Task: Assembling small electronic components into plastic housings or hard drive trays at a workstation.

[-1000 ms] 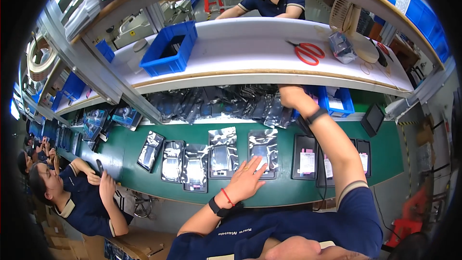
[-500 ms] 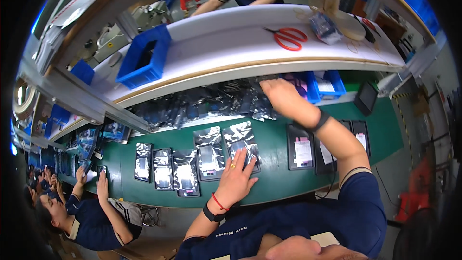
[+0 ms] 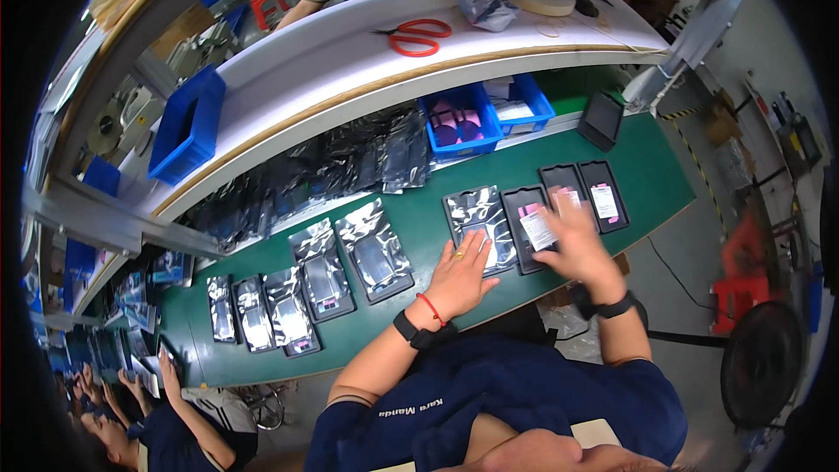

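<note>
My left hand (image 3: 463, 275) lies with fingers stretched out on the lower part of a shiny silvery bag (image 3: 479, 207), which covers a black tray on the green table. To its right, my right hand (image 3: 577, 240) is smeared by motion, its thumb apart from its fingers, with nothing visible in it. It is over several shallow black trays, among them a middle tray (image 3: 527, 197) and a far-right tray (image 3: 604, 198) with white labels and pink pieces. Left of my hands stands a row of trays covered by shiny bags (image 3: 374, 245).
A heap of dark shiny bags (image 3: 323, 166) lies under the white shelf (image 3: 332, 35). Blue bins (image 3: 468, 147) and an upright black tray (image 3: 601, 121) stand at the back right. Red-handled scissors (image 3: 419, 38) rest on the shelf. Co-workers are at the left and beyond the shelf.
My right hand has come from the bag heap to the trays at the right. My left hand has shifted right onto another tray, which now has a bag over it. The view has turned.
</note>
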{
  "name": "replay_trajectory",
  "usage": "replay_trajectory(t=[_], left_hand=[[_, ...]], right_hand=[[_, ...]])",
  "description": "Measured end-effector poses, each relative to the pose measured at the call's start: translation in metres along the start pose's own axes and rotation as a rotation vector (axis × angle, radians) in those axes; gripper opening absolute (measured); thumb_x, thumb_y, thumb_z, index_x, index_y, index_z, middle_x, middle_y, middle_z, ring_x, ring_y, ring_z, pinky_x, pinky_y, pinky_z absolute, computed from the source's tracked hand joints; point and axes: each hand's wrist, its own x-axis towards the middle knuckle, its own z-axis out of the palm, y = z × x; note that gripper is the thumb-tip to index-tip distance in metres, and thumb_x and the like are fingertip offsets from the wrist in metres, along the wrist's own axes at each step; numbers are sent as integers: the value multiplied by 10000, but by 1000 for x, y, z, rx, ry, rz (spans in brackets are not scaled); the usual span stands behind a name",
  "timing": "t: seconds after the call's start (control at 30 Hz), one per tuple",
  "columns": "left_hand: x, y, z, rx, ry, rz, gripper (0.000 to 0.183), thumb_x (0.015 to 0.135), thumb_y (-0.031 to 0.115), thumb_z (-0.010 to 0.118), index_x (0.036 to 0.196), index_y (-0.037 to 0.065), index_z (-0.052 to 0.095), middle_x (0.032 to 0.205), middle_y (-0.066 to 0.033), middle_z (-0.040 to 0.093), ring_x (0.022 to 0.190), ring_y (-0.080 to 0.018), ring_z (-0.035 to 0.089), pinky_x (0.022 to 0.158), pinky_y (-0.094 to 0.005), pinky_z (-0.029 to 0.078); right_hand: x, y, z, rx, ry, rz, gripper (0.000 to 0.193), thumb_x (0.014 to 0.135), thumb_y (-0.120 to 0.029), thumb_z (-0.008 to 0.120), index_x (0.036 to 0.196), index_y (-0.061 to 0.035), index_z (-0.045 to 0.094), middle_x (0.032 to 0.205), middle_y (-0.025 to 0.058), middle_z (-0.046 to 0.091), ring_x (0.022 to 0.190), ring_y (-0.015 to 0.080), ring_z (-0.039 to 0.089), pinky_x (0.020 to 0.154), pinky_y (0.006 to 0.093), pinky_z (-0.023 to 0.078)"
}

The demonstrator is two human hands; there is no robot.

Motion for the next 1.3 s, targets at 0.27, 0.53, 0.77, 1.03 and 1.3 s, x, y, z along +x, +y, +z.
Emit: replay_trajectory(t=[0.27,0.53,0.77,1.03,1.3], left_hand=[[-36,-21,-5,41,47,-113,574,872,300,529,1353,42,348,1434,-152,289,1337,-291,263,1069,-557,152],[-89,-47,-33,28,48,-264,530,843,273,573,1323,115,412,1434,-66,323,1337,-230,277,1002,-688,120],[-136,-65,-59,-55,21,-381,526,794,224,637,1280,117,465,1392,-76,387,1326,-245,299,1005,-666,172],[-111,-64,-129,40,73,-169,460,809,294,629,1204,77,535,1328,-150,446,1283,-320,357,1038,-535,259],[41,-144,-154,315,53,-135,254,749,138,596,951,-17,597,1040,-176,560,1121,-356,493,897,-408,426]], right_hand=[[-13,50,32,-127,-131,150,856,635,-573,686,1378,-299,361,1464,227,169,1339,484,57,987,683,134],[0,-12,65,-204,-33,4,731,746,-514,626,1379,-257,365,1458,216,192,1316,510,98,957,686,183],[14,-71,87,-19,-61,-129,763,738,-528,631,1384,-232,353,1433,288,161,1308,532,86,969,685,158],[168,-76,16,-77,130,-306,691,753,-201,645,1356,-64,336,1370,262,321,1291,391,284,1031,548,220],[316,-84,26,-242,-86,-269,420,753,-116,559,1170,-63,547,1211,200,522,1146,348,470,988,382,357]])
